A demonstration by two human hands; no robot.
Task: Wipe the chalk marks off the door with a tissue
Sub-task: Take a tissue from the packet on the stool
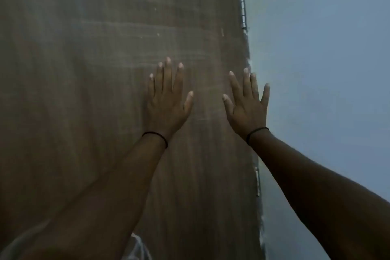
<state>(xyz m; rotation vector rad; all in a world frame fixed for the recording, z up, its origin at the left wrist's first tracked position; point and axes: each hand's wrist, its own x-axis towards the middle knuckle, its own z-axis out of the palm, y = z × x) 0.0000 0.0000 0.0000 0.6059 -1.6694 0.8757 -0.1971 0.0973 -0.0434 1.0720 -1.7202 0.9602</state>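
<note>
Head view, dim and hazy. Brown wooden door [95, 91] filling the left and centre; pale blue-grey wall [327, 48] to the right past the door's edge. Left hand [167, 99] laid flat on the door, fingers straight and spread, holding nothing. Right hand [247, 103] likewise flat and spread near the door's right edge, little finger reaching over onto the wall side — empty too. Thin dark band on each wrist [155, 135]. Faint pale horizontal streaks [147, 34] across the wood above the fingertips, plus a few small white specks [158, 34]; likely chalk residue, smeared, though too blurred to call firmly. No tissue visible anywhere in frame. Judged step: either checking the surface or pausing between wipes — not wiping proper, since neither hand carries the tissue. Next move calls for fetching a tissue, then pressing it across the streaked band above the hands. Two metal hinges [243, 11] on the right edge, one high, one lower. Something pale at the bottom edge [139, 245], unidentifiable. Nothing blocking the streaked area.
</note>
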